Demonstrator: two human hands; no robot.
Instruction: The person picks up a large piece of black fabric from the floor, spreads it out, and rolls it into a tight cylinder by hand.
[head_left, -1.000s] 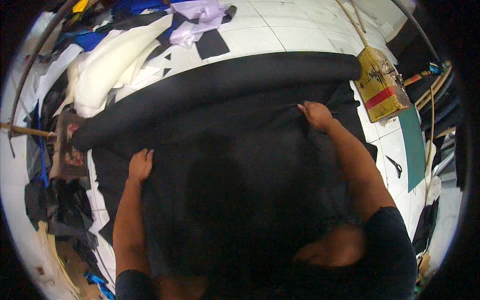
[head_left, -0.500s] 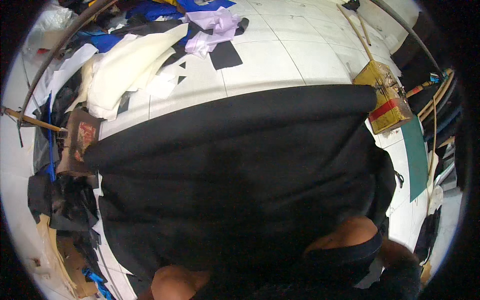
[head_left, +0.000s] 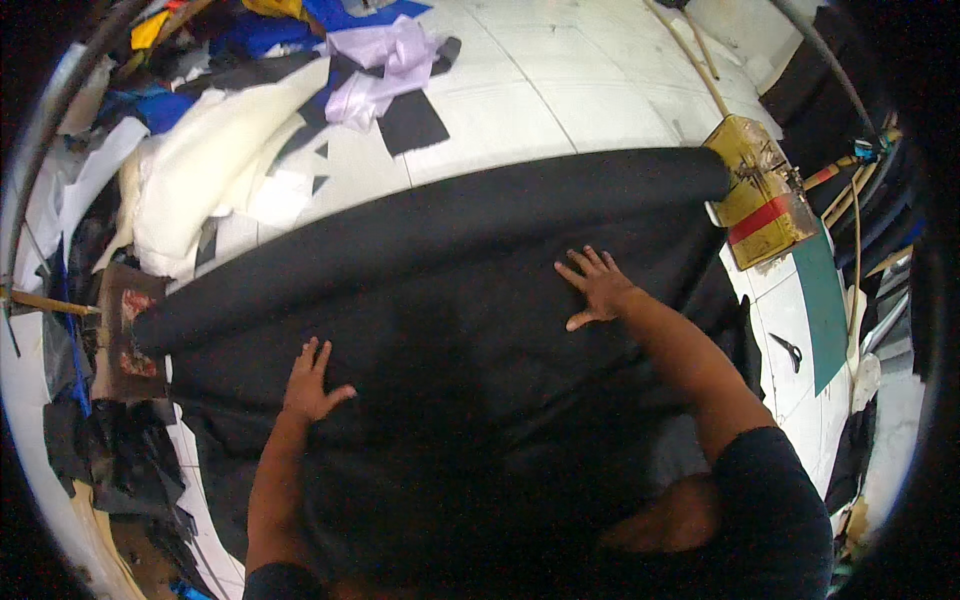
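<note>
the head view looks down on a wide sheet of matte black fabric [head_left: 450,300] spread over a white tiled floor [head_left: 560,90], its far edge rolled into a long, smooth tube running from the floor's left side up toward the right. the left hand [head_left: 310,385] lies flat on the cloth, palm down, fingers spread open and gripping nothing, forearm reaching in from the lower edge. the right hand [head_left: 598,288] presses flat nearer the roll, fingers splayed, arm stretched forward. a worn yellow box with a red band [head_left: 760,195] sits touching the roll's right end. cream cloth [head_left: 200,190], glossy lilac fabric [head_left: 385,55] and black offcuts [head_left: 410,122] lie beyond the roll; small scissors [head_left: 788,350] rest at the right.
</note>
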